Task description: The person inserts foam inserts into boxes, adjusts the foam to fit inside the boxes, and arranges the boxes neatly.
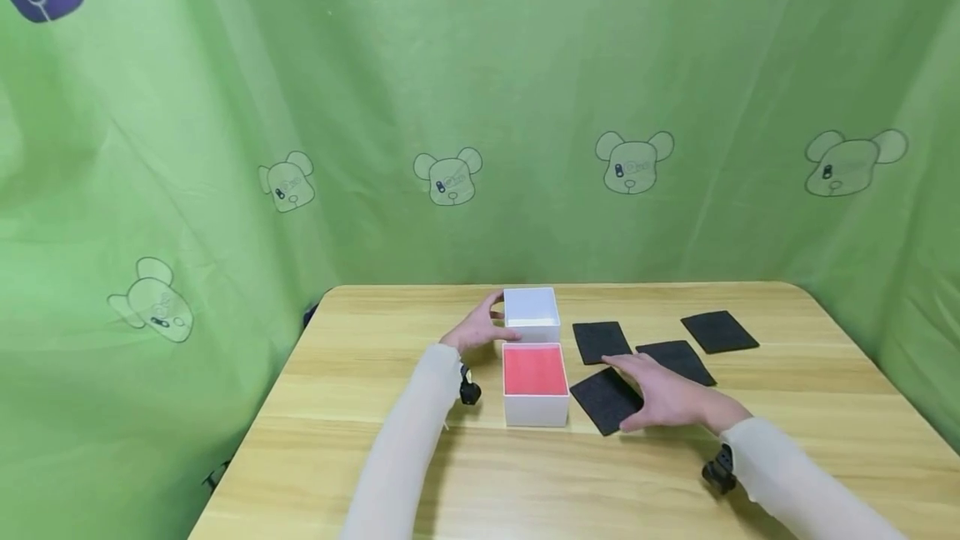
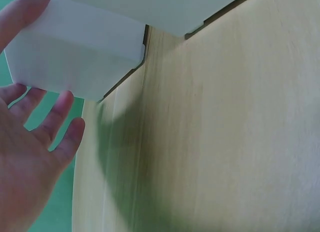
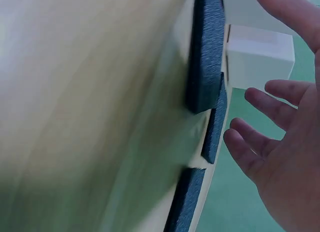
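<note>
My left hand (image 1: 480, 327) is at the left side of the rear white box (image 1: 532, 332). In the left wrist view the thumb lies against that box (image 2: 75, 57), while the other fingers spread loosely beside its edge. Just in front stands a second white box (image 1: 536, 411) with a red sheet (image 1: 534, 369) filling its top opening. Over the front black square pad (image 1: 603, 401) is my right hand (image 1: 663, 394), its thumb and fingers spread. The right wrist view has nothing in the right hand's palm; whether a fingertip touches the pad is hard to tell.
Black square pads lie flat to the right: one behind the right hand (image 1: 600, 340), another partly behind its fingers (image 1: 678, 359), one farther back right (image 1: 720, 332). The wooden table (image 1: 360, 373) runs back to a green curtain (image 1: 525, 232).
</note>
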A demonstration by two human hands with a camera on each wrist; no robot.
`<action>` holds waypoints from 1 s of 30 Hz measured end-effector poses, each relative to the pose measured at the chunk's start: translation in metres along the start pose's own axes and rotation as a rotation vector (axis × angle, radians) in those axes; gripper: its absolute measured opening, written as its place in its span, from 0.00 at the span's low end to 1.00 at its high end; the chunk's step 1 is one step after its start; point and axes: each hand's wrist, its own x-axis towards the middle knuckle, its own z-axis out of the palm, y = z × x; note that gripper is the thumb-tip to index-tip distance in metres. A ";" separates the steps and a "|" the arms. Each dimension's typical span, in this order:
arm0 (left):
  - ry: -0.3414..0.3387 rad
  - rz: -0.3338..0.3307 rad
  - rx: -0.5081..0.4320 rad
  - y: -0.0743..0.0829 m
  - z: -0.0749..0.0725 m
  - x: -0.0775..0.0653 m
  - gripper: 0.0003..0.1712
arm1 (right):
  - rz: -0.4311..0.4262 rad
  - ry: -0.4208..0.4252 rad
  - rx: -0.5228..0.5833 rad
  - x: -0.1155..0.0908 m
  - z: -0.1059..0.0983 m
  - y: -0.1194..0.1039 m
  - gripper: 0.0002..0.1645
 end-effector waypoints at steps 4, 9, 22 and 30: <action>0.000 0.003 -0.018 0.000 0.000 0.001 0.61 | -0.017 -0.018 -0.034 -0.005 0.001 0.005 0.61; 0.001 -0.008 -0.012 -0.002 0.000 0.002 0.61 | -0.058 -0.030 -0.057 -0.004 0.002 0.007 0.61; 0.004 -0.020 -0.050 -0.001 0.002 0.002 0.60 | -0.063 -0.072 -0.101 0.012 0.012 0.011 0.57; -0.002 -0.030 -0.054 0.000 0.000 0.003 0.61 | -0.053 -0.099 -0.122 0.012 0.008 0.009 0.59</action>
